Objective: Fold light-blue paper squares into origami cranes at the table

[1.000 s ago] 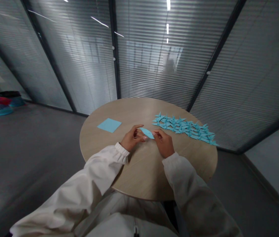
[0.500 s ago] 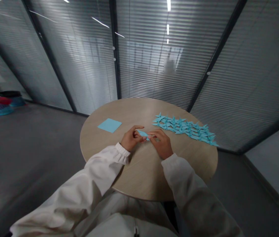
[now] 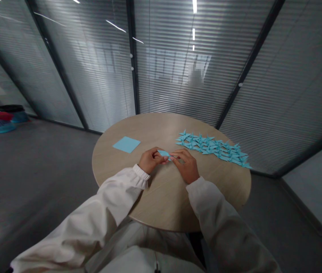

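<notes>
A small folded piece of blue origami paper (image 3: 163, 153) is held between both hands just above the middle of the round table. My left hand (image 3: 150, 160) is closed on its left side, thumb in front and fingers behind. On its right end, my right hand (image 3: 186, 164) pinches with thumb and fingertips. The finer folds are too small to make out. Left of my hands lies a flat blue paper square (image 3: 126, 144). To the right, several folded blue paper cranes (image 3: 212, 146) stand in close rows.
The round wooden table (image 3: 161, 204) stands close to a glass partition with blinds (image 3: 175, 87). On the floor at far left are a blue basket with a red liner (image 3: 0, 123) and a dark-rimmed bin (image 3: 14, 112).
My left index finger has curled down from its raised position onto the folded paper, and more of the paper's top now shows. The right hand has barely moved.
</notes>
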{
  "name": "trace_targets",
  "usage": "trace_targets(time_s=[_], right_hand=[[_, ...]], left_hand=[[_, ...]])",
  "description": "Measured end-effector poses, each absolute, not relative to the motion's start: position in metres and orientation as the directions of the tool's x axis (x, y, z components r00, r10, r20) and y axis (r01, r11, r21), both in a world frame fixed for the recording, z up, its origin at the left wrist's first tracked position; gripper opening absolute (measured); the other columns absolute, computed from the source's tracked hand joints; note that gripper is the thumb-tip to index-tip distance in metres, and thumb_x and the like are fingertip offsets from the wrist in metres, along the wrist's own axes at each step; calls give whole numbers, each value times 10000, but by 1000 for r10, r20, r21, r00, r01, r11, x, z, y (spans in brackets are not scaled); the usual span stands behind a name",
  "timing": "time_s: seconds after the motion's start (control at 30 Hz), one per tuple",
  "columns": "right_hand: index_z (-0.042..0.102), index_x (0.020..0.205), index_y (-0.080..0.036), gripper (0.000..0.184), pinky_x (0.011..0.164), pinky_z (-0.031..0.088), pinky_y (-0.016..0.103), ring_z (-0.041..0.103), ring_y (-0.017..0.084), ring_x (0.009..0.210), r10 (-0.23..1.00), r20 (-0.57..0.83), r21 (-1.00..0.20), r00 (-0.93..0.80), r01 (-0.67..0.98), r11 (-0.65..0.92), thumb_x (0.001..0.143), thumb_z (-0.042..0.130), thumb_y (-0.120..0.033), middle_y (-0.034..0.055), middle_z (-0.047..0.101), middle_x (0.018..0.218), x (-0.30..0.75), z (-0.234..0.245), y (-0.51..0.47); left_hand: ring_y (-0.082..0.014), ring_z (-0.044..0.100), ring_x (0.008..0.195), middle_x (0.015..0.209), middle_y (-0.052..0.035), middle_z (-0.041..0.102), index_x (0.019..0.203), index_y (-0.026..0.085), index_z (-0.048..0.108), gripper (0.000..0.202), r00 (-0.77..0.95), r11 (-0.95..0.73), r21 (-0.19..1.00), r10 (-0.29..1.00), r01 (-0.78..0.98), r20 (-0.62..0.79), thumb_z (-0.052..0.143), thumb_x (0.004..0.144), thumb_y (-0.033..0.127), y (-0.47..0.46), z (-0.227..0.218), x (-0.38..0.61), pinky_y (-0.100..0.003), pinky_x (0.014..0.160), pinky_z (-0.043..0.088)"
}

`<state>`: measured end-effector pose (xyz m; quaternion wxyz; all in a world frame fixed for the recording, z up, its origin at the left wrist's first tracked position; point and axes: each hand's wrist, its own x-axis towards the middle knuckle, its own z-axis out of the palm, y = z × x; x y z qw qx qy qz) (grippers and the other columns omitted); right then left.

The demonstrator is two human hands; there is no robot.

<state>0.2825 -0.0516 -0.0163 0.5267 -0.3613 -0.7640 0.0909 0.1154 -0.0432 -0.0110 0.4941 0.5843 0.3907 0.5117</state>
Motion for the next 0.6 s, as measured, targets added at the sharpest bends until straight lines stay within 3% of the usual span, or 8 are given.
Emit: trace_targets(time_s=[0.33, 0.6], right_hand=[[629, 793, -199, 49, 678, 498, 272, 551, 156, 818, 686, 697, -553, -208, 452, 700, 758, 607, -223, 44, 584, 846, 281, -16, -51], [583, 779, -187, 33, 773, 451, 318, 518, 177, 839, 613, 764, -410, -201, 584, 701, 784, 551, -186, 51, 555, 822, 283, -19, -51]], left_hand=[[-139, 627, 579, 619, 2, 655, 762, 126, 600, 267, 217, -248, 966, 949, 75, 226, 726, 589, 285, -42, -17, 112, -243, 593, 509], [-177, 659, 669, 634, -3, 657, 912, 107, 565, 421, 306, -95, 989, 944, -109, 124, 745, 570, 275, -43, -17, 118, -304, 638, 548]])
